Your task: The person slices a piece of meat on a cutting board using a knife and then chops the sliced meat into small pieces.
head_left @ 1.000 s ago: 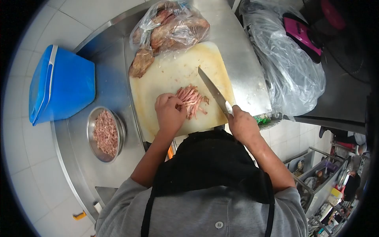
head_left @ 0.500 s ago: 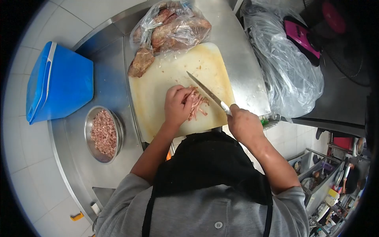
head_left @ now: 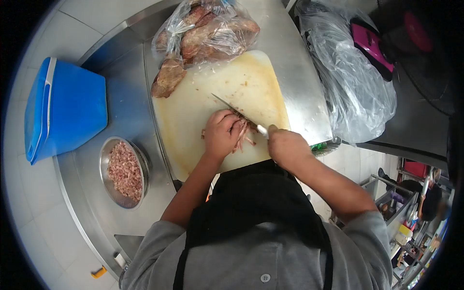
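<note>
Bright light leaves glare on the steel counter (head_left: 304,92) and glints on the clear plastic (head_left: 357,106). Wide-angle distortion curves the edges, all 4 corners are black, and the background shelving (head_left: 397,220) looks soft.

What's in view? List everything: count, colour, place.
Cutting board: one, cream, centre
Counter: at least one, silver, beneath board
Meat strips: several, pink, on board
Knife: one, silver and white, at strips
Meat chunks: several, brown, far board edge, mostly bagged
Bowl: at least one, silver, left, holding diced meat
Box: one, blue, far left
Plastic: uncounted, clear, right
Object: one, pink, upper right
Shelves: uncounted, grey, lower right
Apron: one, black, over grey shirt
Left hand: one, on strips
Right hand: one, on knife
</note>
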{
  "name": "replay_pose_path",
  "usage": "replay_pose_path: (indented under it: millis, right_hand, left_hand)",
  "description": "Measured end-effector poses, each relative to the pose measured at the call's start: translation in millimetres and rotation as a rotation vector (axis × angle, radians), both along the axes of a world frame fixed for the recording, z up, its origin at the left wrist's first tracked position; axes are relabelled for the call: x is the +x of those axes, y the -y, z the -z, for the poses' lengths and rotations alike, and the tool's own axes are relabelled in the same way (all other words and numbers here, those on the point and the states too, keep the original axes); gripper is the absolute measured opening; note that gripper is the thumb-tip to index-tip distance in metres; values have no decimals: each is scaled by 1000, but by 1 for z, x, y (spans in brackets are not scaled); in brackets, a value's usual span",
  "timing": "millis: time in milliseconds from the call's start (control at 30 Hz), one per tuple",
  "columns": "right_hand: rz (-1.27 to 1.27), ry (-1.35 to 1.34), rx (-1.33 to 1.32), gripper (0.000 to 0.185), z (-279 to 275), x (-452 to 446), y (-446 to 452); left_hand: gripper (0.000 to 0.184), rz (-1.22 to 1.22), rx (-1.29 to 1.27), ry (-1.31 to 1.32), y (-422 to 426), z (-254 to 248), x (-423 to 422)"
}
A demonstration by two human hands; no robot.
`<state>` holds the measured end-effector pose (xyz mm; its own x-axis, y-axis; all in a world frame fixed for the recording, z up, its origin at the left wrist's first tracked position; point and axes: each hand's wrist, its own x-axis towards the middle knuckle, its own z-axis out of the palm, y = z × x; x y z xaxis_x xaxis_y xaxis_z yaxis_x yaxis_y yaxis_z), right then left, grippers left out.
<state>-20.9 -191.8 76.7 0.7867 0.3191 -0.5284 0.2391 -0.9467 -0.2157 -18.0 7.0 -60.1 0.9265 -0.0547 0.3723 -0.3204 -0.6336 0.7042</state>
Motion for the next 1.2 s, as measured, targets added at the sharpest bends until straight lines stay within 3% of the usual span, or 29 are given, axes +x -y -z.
replay_pose_path:
  millis: [100, 267, 333, 500, 700, 867, 1067, 1100, 1167, 1200]
  right_hand:
    - [30, 27, 11, 19, 16, 12, 5]
    - [52, 96, 61, 17, -2, 13, 18]
    - [59, 81, 42, 18, -19, 8, 20]
    - [-15, 59, -57, 16, -31, -11, 15]
    - [-32, 61, 16, 13, -18, -11, 20]
    - [-37, 114, 86, 15, 27, 7, 5]
    - [68, 64, 109, 22, 10, 11, 25]
    - [101, 78, 83, 22, 6, 8, 32]
    - [85, 51, 190, 21, 1, 1, 32]
    - [-78, 80, 228, 15, 25, -6, 1]
  left_hand:
    - [13, 1, 6, 3, -1, 0, 6]
    - [13, -61, -127, -28, 2, -11, 0]
    - [14, -154, -145, 80, 0, -16, -1]
    - [14, -65, -46, 28, -1, -14, 4]
    - [10, -41, -50, 47, 0, -4, 6]
    - [9, -31, -9, -53, -5, 6, 7]
    - [19, -59, -151, -112, -7, -16, 1]
    - [21, -89, -134, -21, -2, -18, 6]
    - [24, -160, -135, -5, -13, -18, -2]
    - [21, -79, -26, 13, -34, -6, -3]
